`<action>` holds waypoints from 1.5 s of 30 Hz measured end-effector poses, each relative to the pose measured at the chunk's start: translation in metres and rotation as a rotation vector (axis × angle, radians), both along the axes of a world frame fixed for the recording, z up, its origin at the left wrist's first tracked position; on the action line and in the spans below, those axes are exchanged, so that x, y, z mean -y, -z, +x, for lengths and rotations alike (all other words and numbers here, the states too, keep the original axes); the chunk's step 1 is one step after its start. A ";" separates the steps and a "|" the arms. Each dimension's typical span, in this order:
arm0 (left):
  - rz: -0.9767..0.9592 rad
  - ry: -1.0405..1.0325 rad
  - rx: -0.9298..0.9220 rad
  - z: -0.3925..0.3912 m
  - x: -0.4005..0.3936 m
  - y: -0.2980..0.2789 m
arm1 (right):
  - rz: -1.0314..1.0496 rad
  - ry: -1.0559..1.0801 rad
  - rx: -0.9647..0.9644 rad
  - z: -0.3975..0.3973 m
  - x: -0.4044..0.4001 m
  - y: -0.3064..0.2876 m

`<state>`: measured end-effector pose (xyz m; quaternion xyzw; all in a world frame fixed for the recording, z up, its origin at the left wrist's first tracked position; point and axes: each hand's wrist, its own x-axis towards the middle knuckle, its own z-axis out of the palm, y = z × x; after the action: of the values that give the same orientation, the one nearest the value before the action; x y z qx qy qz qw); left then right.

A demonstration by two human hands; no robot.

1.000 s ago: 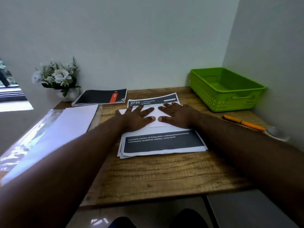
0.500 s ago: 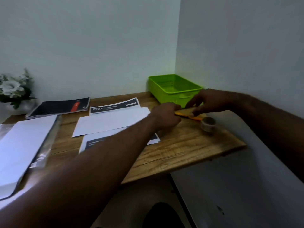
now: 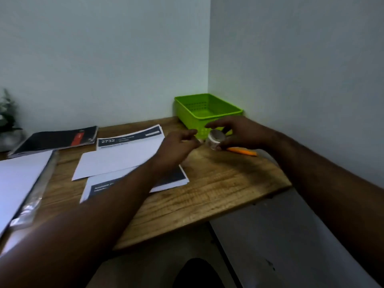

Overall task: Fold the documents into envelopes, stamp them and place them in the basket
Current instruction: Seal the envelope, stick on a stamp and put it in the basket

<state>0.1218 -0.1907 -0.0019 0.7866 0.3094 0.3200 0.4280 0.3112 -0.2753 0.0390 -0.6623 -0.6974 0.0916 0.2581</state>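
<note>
A small roll of clear tape (image 3: 216, 139) is being held off the bench (image 3: 218, 192) by the right hand (image 3: 239, 133), whose fingers are being curled around its rim, while the left hand (image 3: 178, 146) is being brought in just beside the roll with thumb and fingers pinched together, apparently on the tape's loose end, though the strip itself is too blurred to be made out. The step in hand is judged to be the sealing of a folded envelope: tape is being drawn for closing it, and stamping and placing are not yet done. The next move is judged to call for a short length to be peeled and parted without the strip sticking to itself, then carried back to the folded white sheet (image 3: 118, 161) lying below and to the left of the left hand, partly under its forearm. One stack of printed documents (image 3: 133, 140) is being shown beneath that sheet, its sheets too close-packed to be counted. One green basket (image 3: 207, 113), with nothing visible in it, is standing just beyond both hands, in the corner. One orange pen (image 3: 242, 151) is lying under the right hand. Farther left of the left hand are being shown one dark notebook (image 3: 56, 139), one pile of white paper in a clear sleeve (image 3: 18, 181), and one potted plant (image 3: 7, 119).
</note>
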 end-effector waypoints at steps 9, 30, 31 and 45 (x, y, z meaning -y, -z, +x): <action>-0.448 -0.249 0.260 -0.131 -0.056 -0.015 | 0.343 -0.335 -0.445 -0.147 -0.120 0.031; -0.402 -0.295 0.327 -0.180 -0.103 0.008 | 0.454 -0.437 -0.596 -0.199 -0.180 0.050; -0.396 -0.294 0.324 -0.180 -0.104 0.009 | 0.459 -0.444 -0.573 -0.198 -0.180 0.050; -0.250 -0.361 0.327 -0.185 -0.103 0.010 | 0.543 -0.365 -0.488 -0.200 -0.178 0.052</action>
<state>-0.0633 -0.0874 -0.0120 0.5976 0.4083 0.4731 0.5022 0.1111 -0.0972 -0.0127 -0.3944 -0.7205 0.1032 0.5609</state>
